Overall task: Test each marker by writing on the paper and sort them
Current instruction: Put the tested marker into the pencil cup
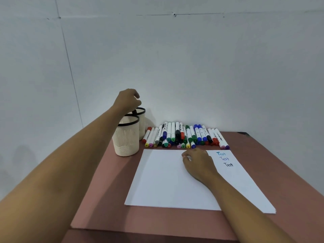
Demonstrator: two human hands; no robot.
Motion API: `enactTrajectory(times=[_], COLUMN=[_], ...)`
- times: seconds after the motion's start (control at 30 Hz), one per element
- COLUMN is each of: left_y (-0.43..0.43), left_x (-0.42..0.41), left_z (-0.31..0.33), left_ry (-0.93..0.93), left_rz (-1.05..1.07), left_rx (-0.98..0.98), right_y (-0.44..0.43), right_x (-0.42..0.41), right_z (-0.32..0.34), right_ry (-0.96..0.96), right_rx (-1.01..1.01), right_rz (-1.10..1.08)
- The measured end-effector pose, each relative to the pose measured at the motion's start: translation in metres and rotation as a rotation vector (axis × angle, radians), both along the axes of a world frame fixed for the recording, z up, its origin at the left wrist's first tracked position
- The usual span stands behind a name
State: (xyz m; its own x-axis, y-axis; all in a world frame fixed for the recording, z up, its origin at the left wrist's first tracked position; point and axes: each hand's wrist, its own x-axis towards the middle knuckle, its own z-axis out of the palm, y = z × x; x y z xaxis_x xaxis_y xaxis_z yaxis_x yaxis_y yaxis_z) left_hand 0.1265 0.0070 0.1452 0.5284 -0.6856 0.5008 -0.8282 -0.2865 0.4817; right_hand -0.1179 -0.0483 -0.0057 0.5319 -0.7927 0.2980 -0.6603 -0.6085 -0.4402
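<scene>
Three "Test" words stand on the paper (166,181); most markers (185,135) wait in a pile just behind the paper, probably untested; the right hand (198,162) rests loose and empty on the paper; the left hand (128,100) curls above the cups (125,141) left of the paper; I cannot tell if it holds something.

Matt white paper (168,179), ribbed plastic cups (125,137), matt tabletop (105,199).

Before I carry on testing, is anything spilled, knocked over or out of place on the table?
Nothing stands out. Both cups stand upright, the paper lies flat, and the markers sit in a loose heap, some stacked, along its far edge. No ink smears show.
</scene>
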Motion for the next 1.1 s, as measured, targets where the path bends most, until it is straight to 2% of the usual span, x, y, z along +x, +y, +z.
enactTrajectory(times=[0.2,0.27,0.4,0.53,0.87,1.1], left_y=[0.013,0.012,0.007,0.007,0.006,0.005], left_x=[-0.076,-0.101,-0.117,-0.115,-0.11,-0.109], left_z=[-0.018,-0.049,-0.12,-0.143,-0.15,-0.151], left_ry=[-0.116,-0.091,-0.062,-0.083,-0.096,-0.088], left_rz=[-0.236,-0.295,-0.286,-0.225,-0.235,-0.246], left_rx=[-0.144,-0.048,0.288,0.328,0.284,0.297], right_y=[0.001,0.002,0.002,-0.001,-0.032,-0.051], right_x=[-0.001,-0.001,-0.004,-0.008,0.024,0.036], right_z=[0.003,0.006,0.013,0.022,0.062,0.063], right_ry=[-0.055,-0.091,-0.227,-0.308,0.0,0.188], right_rx=[0.072,0.115,0.248,0.331,0.08,0.051], right_rz=[-0.014,-0.027,-0.047,-0.045,-0.03,0.097])
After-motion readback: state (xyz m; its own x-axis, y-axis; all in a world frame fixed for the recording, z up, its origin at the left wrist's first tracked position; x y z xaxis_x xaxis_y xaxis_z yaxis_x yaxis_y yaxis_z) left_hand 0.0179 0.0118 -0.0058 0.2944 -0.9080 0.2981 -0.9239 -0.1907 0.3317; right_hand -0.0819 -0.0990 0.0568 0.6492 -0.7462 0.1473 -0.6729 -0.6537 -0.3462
